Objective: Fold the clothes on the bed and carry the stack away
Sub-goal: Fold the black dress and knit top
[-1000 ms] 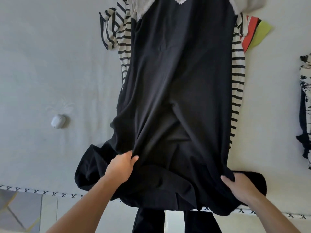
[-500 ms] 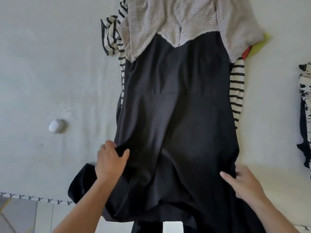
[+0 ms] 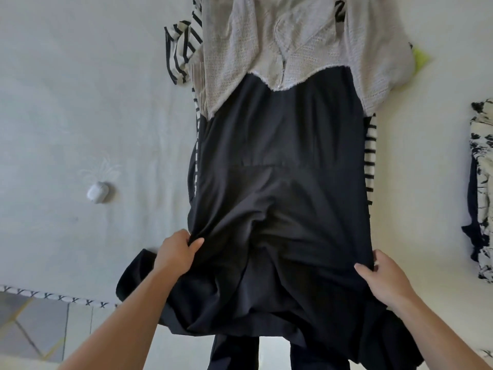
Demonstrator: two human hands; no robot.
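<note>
Head view: bed [image 3: 80, 102] carries the clothes pile; black dress [image 3: 280, 196] lies on top, long axis running straight away from the person, hem end nearest. Grey knit top [image 3: 293, 49] overlaps its far end, striped shirt [image 3: 370, 156] beneath. Left hand [image 3: 177, 253] fingers clamped on dress's left edge; right hand [image 3: 384, 284] gripping right edge, both equally near. White earbud case [image 3: 97, 193] left of dress.
</note>
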